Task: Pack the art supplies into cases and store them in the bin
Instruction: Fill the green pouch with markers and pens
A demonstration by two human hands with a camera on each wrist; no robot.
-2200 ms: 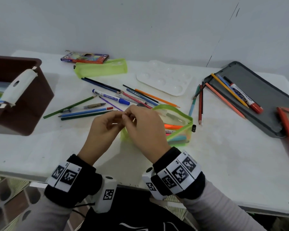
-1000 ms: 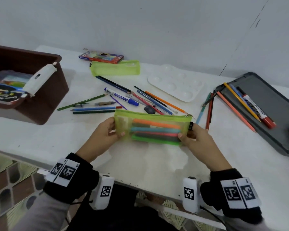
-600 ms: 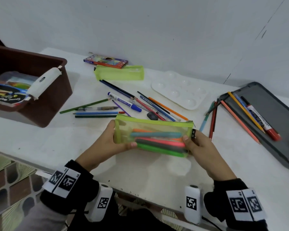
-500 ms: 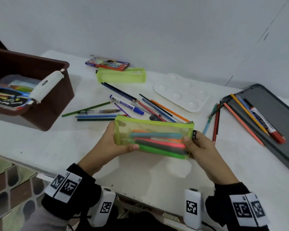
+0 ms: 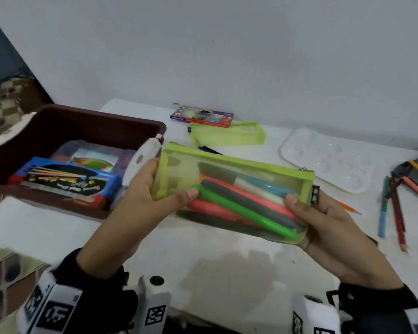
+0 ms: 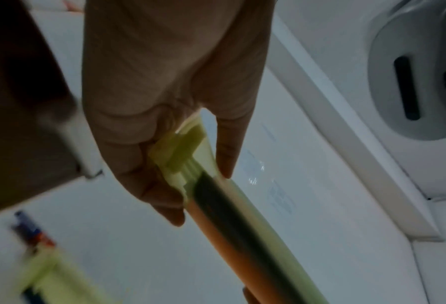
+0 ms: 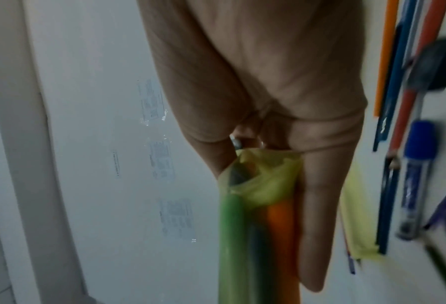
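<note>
Head view: a zipped green mesh pencil case (image 5: 232, 189), packed with markers, was held in the air between table and bin.
Case position: above the white table (image 5: 239, 273), its left end close to the brown bin's (image 5: 101, 120) right rim, not yet inside.
Left hand (image 5: 140, 201): thumb on the front face, fingers behind, pinching the case's left end (the wrist view showed the same pinch on the seam).
Right hand (image 5: 323, 222): thumb pressed on the front, fingers cupped under and behind the right end near the black tag.
Contents: roughly six or seven markers showed through the mesh; green, coral, grey and blue among them, exact number unclear.
Bin: already held two flat packs, one blue box of coloured pencils (image 5: 65, 182) and a clear case beneath it.
Counts: two green cases in all, the second green case (image 5: 229, 135) lying by a crayon box (image 5: 202, 116); one white palette (image 5: 323, 160); about four loose pencils (image 5: 393, 208) at the right.
Risk: I judged the soft case could sag or catch on the bin's white handle (image 5: 144, 155) if lowered at a tilt.
</note>
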